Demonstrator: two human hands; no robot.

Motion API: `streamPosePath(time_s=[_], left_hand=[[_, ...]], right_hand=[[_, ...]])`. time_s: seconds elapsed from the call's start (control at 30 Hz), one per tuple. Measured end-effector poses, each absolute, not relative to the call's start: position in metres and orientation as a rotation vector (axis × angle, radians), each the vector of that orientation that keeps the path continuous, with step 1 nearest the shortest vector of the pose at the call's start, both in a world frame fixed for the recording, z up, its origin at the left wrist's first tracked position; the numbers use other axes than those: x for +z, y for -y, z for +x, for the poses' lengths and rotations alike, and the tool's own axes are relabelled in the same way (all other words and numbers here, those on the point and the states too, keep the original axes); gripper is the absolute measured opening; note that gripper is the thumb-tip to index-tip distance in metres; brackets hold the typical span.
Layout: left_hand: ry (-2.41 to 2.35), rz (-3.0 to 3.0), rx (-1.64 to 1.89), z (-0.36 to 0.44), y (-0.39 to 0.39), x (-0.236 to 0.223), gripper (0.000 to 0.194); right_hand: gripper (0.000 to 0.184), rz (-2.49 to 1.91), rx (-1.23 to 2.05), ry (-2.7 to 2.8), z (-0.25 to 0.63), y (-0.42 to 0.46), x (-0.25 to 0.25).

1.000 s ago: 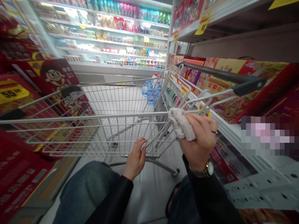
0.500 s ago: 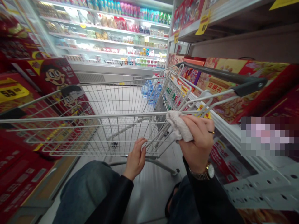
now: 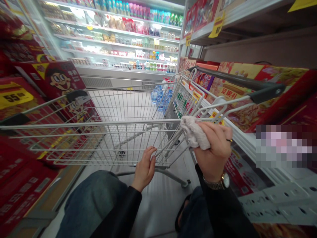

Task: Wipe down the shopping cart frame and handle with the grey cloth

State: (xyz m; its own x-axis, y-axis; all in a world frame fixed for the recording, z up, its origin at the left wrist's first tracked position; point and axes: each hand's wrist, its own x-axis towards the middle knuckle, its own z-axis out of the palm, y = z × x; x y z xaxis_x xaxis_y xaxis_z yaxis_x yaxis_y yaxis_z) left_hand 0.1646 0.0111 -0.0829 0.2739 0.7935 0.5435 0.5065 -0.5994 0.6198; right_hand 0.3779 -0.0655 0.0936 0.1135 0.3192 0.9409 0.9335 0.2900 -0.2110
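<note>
A crumpled, pale grey towelling cloth [image 3: 194, 132] lies against the upper rim at the handle-end corner of a silver-grey wire shopping cart [image 3: 123, 123]. Of the two hands, the right hand [image 3: 215, 145] is closed firmly on the cloth. The left hand [image 3: 145, 170] is loosely open, fingers slightly bent, beside the lower wires of the cart's near side; whether its fingertips touch a wire is hard to make out.

Above and beyond the right hand runs the cart's dark grey tubular handle [image 3: 230, 78]. The cart's basket is open at the top, its wire mesh showing the pale floor [image 3: 160, 205] through it. Past the basket, clear plastic water bottles [image 3: 160, 97] with a bluish tint stand grouped on the floor.

At the back, a lit white refrigerated case [image 3: 116, 74] holds rows of blue, pink and green pouches [image 3: 138, 10] on a high shelf, with small tubs and packets on the levels below. To the right, a white metal shelf bears flat red-and-yellow gift boxes [image 3: 247, 89]. To the left stand stacked red cartons [image 3: 58, 79], some printed with a cartoon figure, and a yellow price tag [image 3: 15, 98] reading 55.
</note>
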Motion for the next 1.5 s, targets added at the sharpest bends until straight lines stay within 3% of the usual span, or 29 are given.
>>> streamPosePath(time_s=[0.27,0.5,0.8,1.03,1.33,1.5], left_hand=[[-1.189,2.226,1.255,0.165,-0.011,-0.083,0.035],[-1.19,2.22,1.246,0.164,-0.011,-0.083,0.034],[-1.203,2.232,1.277,0.164,-0.012,-0.086,0.033],[-1.188,2.246,1.307,0.164,-0.012,-0.083,0.034],[-1.199,2.249,1.298,0.163,-0.012,-0.084,0.034],[-1.192,2.247,1.308,0.163,-0.012,-0.085,0.034]], right_hand=[[0.051,-1.277,-0.396,1.944,0.372,0.063,0.093],[0.031,-1.212,-0.788,1.355,0.395,0.065,0.099],[0.032,-1.383,-0.425,1.817,0.382,0.068,0.092],[0.032,-1.296,-0.678,1.463,0.394,0.07,0.096],[0.04,-1.396,-0.368,1.855,0.385,0.067,0.089],[0.038,-1.3,-0.63,1.515,0.396,0.069,0.093]])
